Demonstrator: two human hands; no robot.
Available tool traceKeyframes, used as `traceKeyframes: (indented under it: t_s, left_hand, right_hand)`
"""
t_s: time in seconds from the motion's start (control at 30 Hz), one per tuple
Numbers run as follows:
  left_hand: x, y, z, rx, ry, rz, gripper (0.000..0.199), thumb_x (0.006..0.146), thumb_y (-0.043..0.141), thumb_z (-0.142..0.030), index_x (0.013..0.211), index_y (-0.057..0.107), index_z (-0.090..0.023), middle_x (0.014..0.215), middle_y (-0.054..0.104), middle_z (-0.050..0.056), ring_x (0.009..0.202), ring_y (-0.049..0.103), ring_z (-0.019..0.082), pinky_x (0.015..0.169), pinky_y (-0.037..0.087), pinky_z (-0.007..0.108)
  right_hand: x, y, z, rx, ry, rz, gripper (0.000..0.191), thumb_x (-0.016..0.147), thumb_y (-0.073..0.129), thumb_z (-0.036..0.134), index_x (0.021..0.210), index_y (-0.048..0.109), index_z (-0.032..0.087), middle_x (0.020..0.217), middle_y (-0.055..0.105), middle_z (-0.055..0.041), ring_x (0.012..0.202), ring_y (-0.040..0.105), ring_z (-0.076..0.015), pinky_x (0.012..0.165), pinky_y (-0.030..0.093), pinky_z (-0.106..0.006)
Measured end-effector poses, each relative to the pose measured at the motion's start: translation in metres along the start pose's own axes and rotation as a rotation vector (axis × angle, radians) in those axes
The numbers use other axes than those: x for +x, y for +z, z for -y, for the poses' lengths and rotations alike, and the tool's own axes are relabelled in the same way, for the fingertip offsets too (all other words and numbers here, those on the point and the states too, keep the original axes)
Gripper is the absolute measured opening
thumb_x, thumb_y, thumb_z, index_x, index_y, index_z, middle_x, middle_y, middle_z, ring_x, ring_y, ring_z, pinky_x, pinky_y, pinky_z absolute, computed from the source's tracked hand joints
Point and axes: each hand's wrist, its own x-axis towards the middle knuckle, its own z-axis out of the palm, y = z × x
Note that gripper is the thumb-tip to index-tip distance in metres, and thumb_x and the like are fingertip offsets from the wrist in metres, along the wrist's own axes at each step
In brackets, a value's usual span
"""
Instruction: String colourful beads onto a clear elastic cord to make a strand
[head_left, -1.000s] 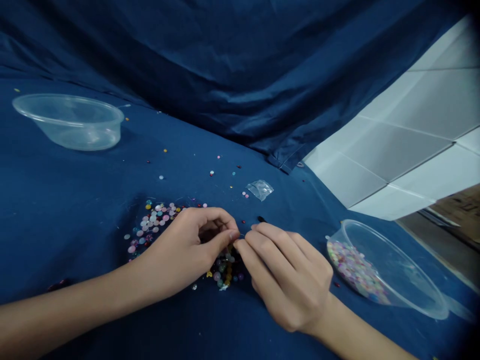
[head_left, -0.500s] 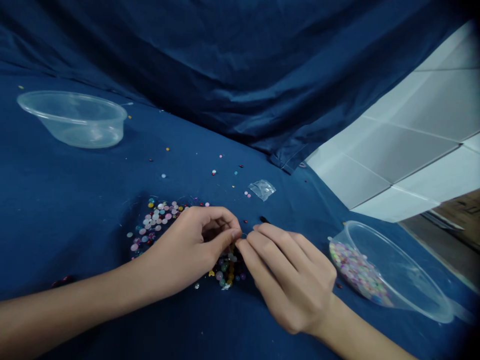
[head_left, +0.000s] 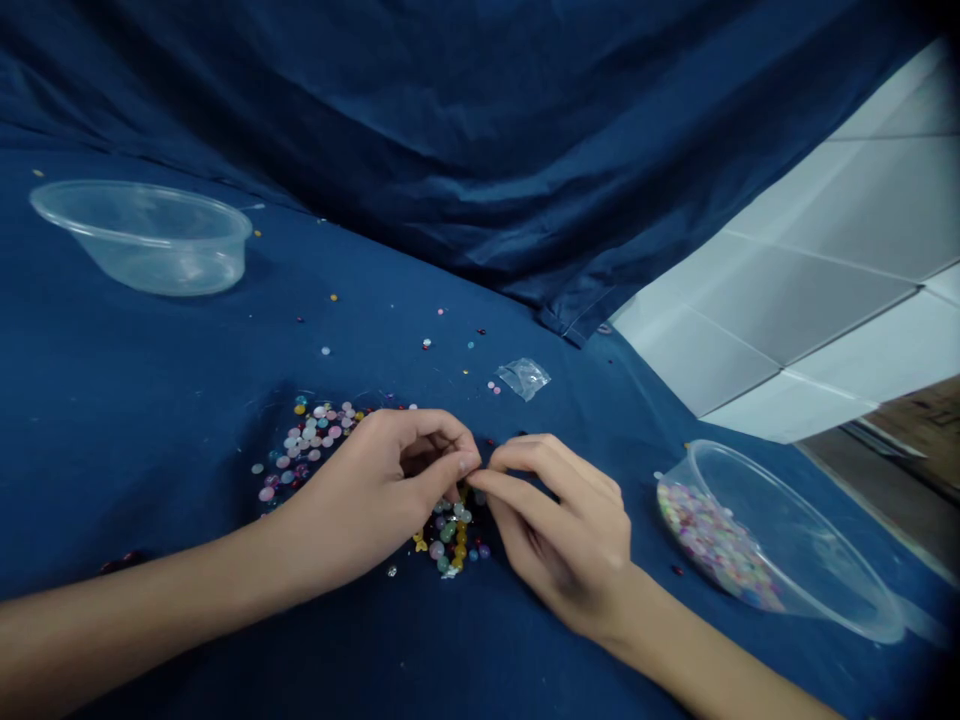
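Glossy beads (head_left: 452, 535) bunch beneath the left hand (head_left: 360, 490) and right hand (head_left: 559, 530), fingertips pinched narrowly together; what they hold cannot be told.

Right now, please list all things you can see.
Round clear plastic bowl: one, transparent, upper left.
Tilted clear plastic bowl: one, transparent, right.
Round pastel beads: many, pink, green, in tilted bowl.
Loose round beads: many, mixed colours, left of hands.
Bead cluster: one, yellow and green, between hands.
Small clear plastic bag: one, transparent, centre.
Blue cloth: one, dark blue, under everything.
White tiles: several, white, upper right.
Left hand: one, bare, above cluster.
Right hand: one, bare, above cluster.
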Motion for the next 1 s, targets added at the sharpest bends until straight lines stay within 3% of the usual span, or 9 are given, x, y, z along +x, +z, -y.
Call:
traceKeyframes:
  t_s: [0.4,0.7,1.0]
  left_hand:
    - [-0.0014,-0.0005,-0.0020,0.003,-0.017,-0.016,0.017,0.092,0.058,-0.025,0.077,0.066,-0.021,0.068,0.062,-0.003,0.067,0.057,0.012,0.063,0.044,0.021]
    - [-0.0014,-0.0008,-0.0014,-0.021,-0.045,0.002,0.014,0.092,0.058,-0.027,0.081,0.066,-0.022,0.074,0.066,-0.002,0.072,0.060,0.014,0.066,0.045,0.022]
    - [-0.0025,-0.0007,0.0000,0.044,-0.040,-0.016,0.014,0.091,0.058,-0.027,0.081,0.066,-0.023,0.069,0.061,-0.005,0.067,0.056,0.011,0.061,0.042,0.020]
  right_hand:
    - [0.0078,0.0022,0.0064,0.426,0.246,-0.139,0.020,0.082,0.068,-0.002,0.088,0.071,0.016,0.081,0.073,-0.0034,0.073,0.068,-0.0158,0.067,0.056,-0.031]
    - [0.0035,0.0034,0.0073,0.407,0.351,-0.180,0.028,0.077,0.076,0.005,0.100,0.068,0.020,0.081,0.074,-0.0011,0.070,0.068,-0.0161,0.060,0.054,-0.030]
    - [0.0056,0.0032,0.0052,0.447,0.448,-0.204,0.022,0.084,0.065,0.006,0.101,0.070,0.019,0.083,0.072,-0.0031,0.070,0.067,-0.0158,0.062,0.056,-0.031]
